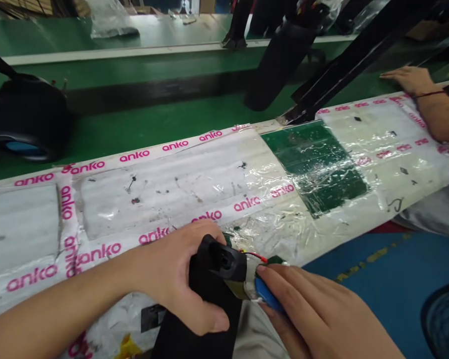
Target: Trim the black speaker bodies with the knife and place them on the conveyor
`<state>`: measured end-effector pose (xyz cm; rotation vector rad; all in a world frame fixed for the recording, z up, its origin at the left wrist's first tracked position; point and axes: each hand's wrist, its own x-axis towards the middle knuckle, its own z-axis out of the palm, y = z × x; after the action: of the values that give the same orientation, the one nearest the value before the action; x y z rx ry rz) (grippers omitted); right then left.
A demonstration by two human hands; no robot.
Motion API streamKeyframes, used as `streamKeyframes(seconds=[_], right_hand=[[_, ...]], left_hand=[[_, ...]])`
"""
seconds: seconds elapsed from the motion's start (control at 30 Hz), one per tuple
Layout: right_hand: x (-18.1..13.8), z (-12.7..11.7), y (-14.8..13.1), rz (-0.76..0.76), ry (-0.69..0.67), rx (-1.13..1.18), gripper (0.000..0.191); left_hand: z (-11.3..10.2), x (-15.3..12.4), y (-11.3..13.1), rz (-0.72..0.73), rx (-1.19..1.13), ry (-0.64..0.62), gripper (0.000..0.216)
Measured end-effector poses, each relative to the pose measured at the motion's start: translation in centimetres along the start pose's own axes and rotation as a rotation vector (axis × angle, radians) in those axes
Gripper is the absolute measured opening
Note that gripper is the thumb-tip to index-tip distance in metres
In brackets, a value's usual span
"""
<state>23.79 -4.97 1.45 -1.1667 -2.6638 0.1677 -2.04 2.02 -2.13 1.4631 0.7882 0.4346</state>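
Low in the view, my left hand wraps round a long black speaker-like housing, fingers on its far side and thumb across the near side. At the housing's upper end is a black plastic part with an opening. A thin red wire runs from near that part towards my right hand. My right hand is closed on a blue cylindrical piece, which looks like a battery. The piece lies close beside the black plastic part; their contact is partly hidden by my fingers.
The bench edge is covered with white sheet and pink-lettered tape, with small scraps on it. Beyond runs a green surface with a black cylindrical speaker at left and another black cylinder. A co-worker's hand rests at far right.
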Motion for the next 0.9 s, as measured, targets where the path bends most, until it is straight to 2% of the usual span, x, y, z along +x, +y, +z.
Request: streamKeyframes(seconds=[0.07, 0.2, 0.37, 0.47, 0.67, 0.8, 0.9], right_hand=[[0.4, -0.2, 0.5, -0.07, -0.009, -0.075, 0.027], [0.1, 0.0, 0.4, -0.085, -0.047, -0.107, 0.029], [0.1, 0.1, 0.4, -0.067, -0.051, -0.078, 0.032], [0.0, 0.0, 0.4, -0.054, -0.125, -0.103, 0.035], [-0.7, 0.0, -0.3, -0.003, -0.163, -0.175, 0.049], [-0.6, -0.1, -0.4, 0.036, -0.172, -0.185, 0.049], [-0.7, -0.1, -0.4, 0.035, -0.255, -0.168, 0.046]], left_hand=[[0.0, 0.0, -0.2, -0.004, 0.009, -0.016, 0.057], [-0.1, -0.1, -0.3, -0.005, 0.012, -0.028, 0.058], [0.0, 0.1, 0.2, -0.049, -0.017, -0.042, 0.055], [0.1, 0.2, 0.6, -0.056, -0.01, -0.027, 0.053], [0.7, 0.1, 1.2, -0.055, 0.02, -0.006, 0.05], [1.0, 0.4, 2.1, -0.111, 0.021, -0.019, 0.046], [0.9, 0.7, 2.9, -0.131, 0.013, -0.04, 0.044]])
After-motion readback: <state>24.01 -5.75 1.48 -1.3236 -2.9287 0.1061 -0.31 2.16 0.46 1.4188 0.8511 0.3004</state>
